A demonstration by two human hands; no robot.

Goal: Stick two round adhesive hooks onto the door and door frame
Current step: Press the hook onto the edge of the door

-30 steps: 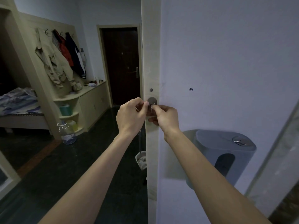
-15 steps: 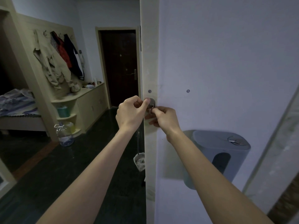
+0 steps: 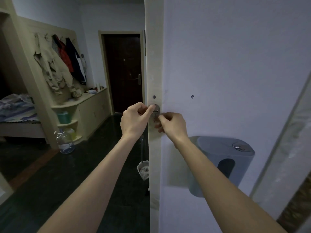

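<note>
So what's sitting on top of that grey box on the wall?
On the grey box lies a round silver hook, the second one, not yet stuck up. Whether anything is under it cannot be seen, and the box's inside stays hidden.

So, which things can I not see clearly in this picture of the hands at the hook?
- Round hook, head view: the left hand and right hand cover its edges, so whether it sits flat on the frame is unclear.
- Two small round marks: print too small to read.
- Second hook on the grey box: small and dim, details unclear.
</note>
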